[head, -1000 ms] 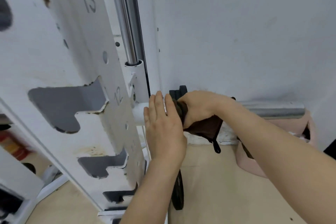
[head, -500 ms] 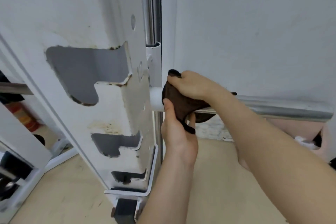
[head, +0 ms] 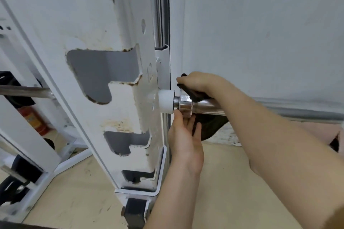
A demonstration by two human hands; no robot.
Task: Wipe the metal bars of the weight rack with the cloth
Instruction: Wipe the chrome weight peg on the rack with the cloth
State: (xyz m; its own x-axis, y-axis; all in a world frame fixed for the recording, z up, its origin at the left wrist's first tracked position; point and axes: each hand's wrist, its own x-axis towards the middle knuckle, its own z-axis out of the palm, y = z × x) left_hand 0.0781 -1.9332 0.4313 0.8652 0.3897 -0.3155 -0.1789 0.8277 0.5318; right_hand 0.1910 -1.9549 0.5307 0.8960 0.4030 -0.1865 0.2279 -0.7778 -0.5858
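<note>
Here, the right hand [head: 200, 84] presses the dark cloth [head: 208, 126] over the chrome bar [head: 206, 107], clamped on it. At six o'clock below the bar's collar, the left hand [head: 186, 135] lies open, fingers touching the cloth's hanging fold beside the white rack upright [head: 119, 83].

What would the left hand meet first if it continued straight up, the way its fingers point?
Probably the shiny collar of the horizontal bar, just above the left hand; its fingers seem almost touching already.
</note>
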